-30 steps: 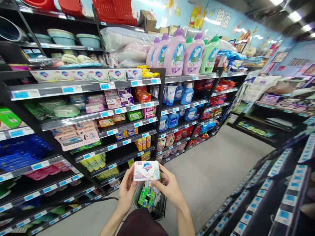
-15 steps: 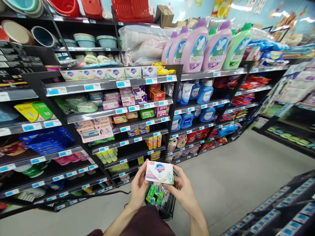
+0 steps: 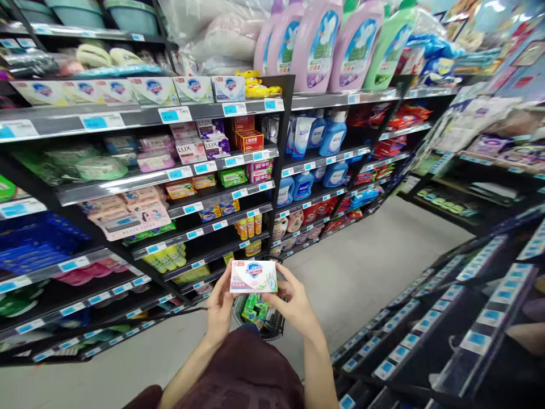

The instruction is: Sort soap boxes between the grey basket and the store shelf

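A white Safeguard soap box (image 3: 254, 277) with a blue shield logo is held level in front of me, its printed face toward the camera. My left hand (image 3: 220, 301) grips its left end, fingers behind and thumb at the lower corner. At the right end my right hand (image 3: 293, 298) closes on it, thumb along the bottom edge. Below the box stands a dark shopping basket (image 3: 277, 328), partly covered by my hands and the box. Green packages (image 3: 254, 308) lie in it. Similar soap boxes (image 3: 193, 90) line the upper shelf.
Shelving (image 3: 179, 215) with soaps and cleaners runs along the left and ahead. Large purple detergent bottles (image 3: 317, 48) stand on top. Another rack (image 3: 426, 324) with price tags rises close on my right. Grey floor (image 3: 374, 227) stretches between them.
The view has shifted, bringing the shelves nearer and the right-hand rack further into sight. The soap box stays in both hands, now a little further left and higher in the picture.
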Motion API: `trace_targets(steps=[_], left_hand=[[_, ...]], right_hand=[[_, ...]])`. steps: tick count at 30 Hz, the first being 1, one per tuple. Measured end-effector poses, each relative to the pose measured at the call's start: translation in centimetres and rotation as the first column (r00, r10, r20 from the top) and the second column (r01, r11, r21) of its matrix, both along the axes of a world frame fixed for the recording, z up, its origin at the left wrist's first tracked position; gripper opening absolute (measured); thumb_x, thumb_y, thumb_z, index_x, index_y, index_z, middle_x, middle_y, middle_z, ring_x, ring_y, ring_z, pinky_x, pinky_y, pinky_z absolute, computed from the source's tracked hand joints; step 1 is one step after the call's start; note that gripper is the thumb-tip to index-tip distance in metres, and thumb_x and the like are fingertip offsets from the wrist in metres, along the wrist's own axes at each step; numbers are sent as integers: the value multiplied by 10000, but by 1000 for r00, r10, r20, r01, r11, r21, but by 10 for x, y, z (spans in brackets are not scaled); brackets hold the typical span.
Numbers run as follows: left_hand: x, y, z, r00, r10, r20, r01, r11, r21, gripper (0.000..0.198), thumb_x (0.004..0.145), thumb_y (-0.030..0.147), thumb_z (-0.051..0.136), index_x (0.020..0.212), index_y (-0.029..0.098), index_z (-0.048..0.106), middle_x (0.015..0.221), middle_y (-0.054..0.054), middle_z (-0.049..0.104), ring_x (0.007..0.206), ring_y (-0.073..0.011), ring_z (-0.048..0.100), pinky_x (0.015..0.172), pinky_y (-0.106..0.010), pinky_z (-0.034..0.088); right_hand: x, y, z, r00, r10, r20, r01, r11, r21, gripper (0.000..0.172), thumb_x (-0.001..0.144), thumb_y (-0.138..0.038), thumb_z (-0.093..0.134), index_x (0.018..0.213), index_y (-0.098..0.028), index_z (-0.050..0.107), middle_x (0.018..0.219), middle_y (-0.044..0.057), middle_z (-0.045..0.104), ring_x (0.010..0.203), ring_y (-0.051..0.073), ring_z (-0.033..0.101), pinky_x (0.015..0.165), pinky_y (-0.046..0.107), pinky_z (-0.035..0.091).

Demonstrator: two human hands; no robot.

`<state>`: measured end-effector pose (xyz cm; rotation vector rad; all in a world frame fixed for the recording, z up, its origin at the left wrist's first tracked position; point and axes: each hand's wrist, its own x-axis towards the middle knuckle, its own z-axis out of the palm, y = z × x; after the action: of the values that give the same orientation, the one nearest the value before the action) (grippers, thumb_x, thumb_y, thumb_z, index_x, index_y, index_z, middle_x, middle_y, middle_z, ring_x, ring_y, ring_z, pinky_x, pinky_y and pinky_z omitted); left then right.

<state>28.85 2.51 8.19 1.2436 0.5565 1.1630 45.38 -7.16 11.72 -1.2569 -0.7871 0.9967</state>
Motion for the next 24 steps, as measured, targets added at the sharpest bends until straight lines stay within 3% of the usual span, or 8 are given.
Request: trace_targets(steps=[7, 14, 24], left_hand=[[1, 1, -2, 999, 30, -28, -31, 999, -13, 644, 880, 543, 664, 1425, 215, 564, 1515, -177, 497, 1241, -383, 614, 801, -394, 652], [1, 1, -3, 1000, 16, -12, -17, 1000, -21, 583, 905, 503, 652, 1428, 261, 560, 1572, -149, 425, 1226, -353, 623, 791, -363, 654], [1, 1, -3, 1000, -6, -17, 5, 998, -58, 619, 884, 537, 667, 1426, 255, 563, 1453, -178, 562, 876, -257, 745, 745, -386, 647]], right_hand=[[3, -2, -4, 999, 51, -10, -50, 998, 33, 819, 840, -403, 749, 1526, -185, 359, 880, 43, 741, 663, 142, 622, 637, 273, 520], [4, -2, -3, 996, 92, -3, -92, 994, 55, 798, 895, -489, 684, 1550, -197, 335, 854, 32, 725, 643, 131, 609, 656, 273, 521], [3, -2, -6, 996, 80, -48, -77, 995, 69, 800, 873, -450, 723, 1548, -255, 342, 871, 29, 718, 701, 153, 662, 640, 264, 548]])
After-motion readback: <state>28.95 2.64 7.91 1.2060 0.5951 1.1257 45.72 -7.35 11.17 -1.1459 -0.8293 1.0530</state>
